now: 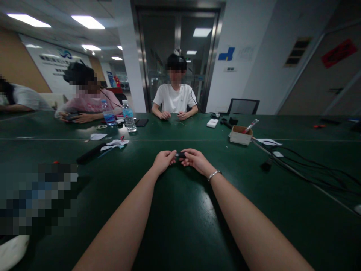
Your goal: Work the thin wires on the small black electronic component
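A small black stick with a silvery end, which looks like a USB stick [181, 154], is pinched between my two hands just above the green table [180, 210]. My left hand [166, 159] is closed, thumb and fingers at the silvery end. On the black end, the thumb and fingertips of my right hand [195, 160] are pressed together. A silver bracelet [214, 175] circles my right wrist. The fingers cover part of the stick, so its full shape is hidden.
A small open box [240, 137] holding a pen-like item stands right, near black cables [313, 162]. Two water bottles [129, 118], a phone [141, 122] and crumpled paper [114, 143] are left. A person in a white shirt [176, 99] sits opposite; another in pink sits left.
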Tool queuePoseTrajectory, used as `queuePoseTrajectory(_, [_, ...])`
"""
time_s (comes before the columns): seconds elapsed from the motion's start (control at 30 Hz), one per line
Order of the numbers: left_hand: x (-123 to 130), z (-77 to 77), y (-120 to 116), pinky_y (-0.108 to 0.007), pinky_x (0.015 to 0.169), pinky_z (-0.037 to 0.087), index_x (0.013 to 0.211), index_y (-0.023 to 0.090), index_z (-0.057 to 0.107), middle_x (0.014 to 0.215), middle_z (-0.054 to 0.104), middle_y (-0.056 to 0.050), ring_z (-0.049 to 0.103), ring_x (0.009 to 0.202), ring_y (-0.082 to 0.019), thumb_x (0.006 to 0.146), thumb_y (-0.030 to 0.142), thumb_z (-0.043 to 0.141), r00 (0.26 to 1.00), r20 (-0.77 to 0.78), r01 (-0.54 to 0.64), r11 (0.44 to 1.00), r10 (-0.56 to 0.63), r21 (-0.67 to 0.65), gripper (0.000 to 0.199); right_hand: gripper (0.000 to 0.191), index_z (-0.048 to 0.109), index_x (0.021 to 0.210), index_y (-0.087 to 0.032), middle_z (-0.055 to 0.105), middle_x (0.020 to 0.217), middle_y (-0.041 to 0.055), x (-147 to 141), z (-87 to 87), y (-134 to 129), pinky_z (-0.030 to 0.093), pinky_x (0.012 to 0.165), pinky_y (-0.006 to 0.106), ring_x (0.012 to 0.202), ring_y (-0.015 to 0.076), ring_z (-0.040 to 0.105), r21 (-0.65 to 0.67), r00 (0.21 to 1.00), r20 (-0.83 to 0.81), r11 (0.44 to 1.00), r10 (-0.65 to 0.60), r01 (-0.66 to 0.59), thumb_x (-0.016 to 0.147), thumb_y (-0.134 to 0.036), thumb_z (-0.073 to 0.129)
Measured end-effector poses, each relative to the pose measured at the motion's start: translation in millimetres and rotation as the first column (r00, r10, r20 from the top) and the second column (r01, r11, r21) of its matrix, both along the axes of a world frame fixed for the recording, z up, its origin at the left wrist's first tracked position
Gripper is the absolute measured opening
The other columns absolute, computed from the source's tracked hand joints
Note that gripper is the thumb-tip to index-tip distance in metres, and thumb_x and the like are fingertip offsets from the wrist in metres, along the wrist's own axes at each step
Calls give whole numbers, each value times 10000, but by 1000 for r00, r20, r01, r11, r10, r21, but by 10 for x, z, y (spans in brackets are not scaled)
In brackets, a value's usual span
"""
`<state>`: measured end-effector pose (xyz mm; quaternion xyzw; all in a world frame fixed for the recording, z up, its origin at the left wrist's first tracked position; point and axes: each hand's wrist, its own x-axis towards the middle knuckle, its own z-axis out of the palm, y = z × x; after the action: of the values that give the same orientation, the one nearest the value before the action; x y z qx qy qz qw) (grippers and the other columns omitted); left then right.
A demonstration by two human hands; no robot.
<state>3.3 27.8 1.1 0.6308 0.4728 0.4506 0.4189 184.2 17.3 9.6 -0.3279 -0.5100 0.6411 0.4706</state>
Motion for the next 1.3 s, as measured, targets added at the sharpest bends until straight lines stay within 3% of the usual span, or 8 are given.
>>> queuePoseTrajectory(0.23, [-35,-52,51,-229,439,311,566,154,578,421,513,2,421,372,-91,798,631,427,988,-141,-58,998,60,18,552,284,571,1026,-150,672,732,27,11,-13,-9,535,569,227,595,118,658,57,997,15,996,69,-70,763,-181,674])
queuePoseTrajectory(0.47, [-38,-58,67,-231,470,330,582,159,580,439,524,3,457,410,-106,798,637,413,981,-175,-77,997,79,20,551,299,567,1037,-169,651,739,6,5,-7,-17,530,572,213,604,108,659,73,997,41,994,73,-75,761,-197,678])
queuePoseTrajectory(0.77, [-5,-72,37,-223,497,366,678,164,609,553,581,-6,510,495,-112,771,583,506,992,-123,-12,999,19,52,442,121,570,977,-138,652,640,38,-22,-11,10,526,537,243,562,129,643,6,999,42,1000,2,-2,879,-201,536])
queuePoseTrajectory(1.1, [17,-8,-30,-193,479,370,837,164,607,713,612,-14,510,571,-96,769,541,543,1000,-19,3,998,-2,58,388,168,560,913,-142,616,570,11,-49,-2,12,466,439,189,458,96,575,18,992,94,996,-86,85,875,-306,554])
queuePoseTrajectory(1.3, [21,22,-68,-197,499,394,858,157,615,741,624,-29,537,618,-108,748,454,604,1000,1,9,996,-9,92,317,195,559,878,-142,611,557,4,-50,-14,23,460,428,178,443,87,567,47,990,114,996,-81,76,873,-336,557])
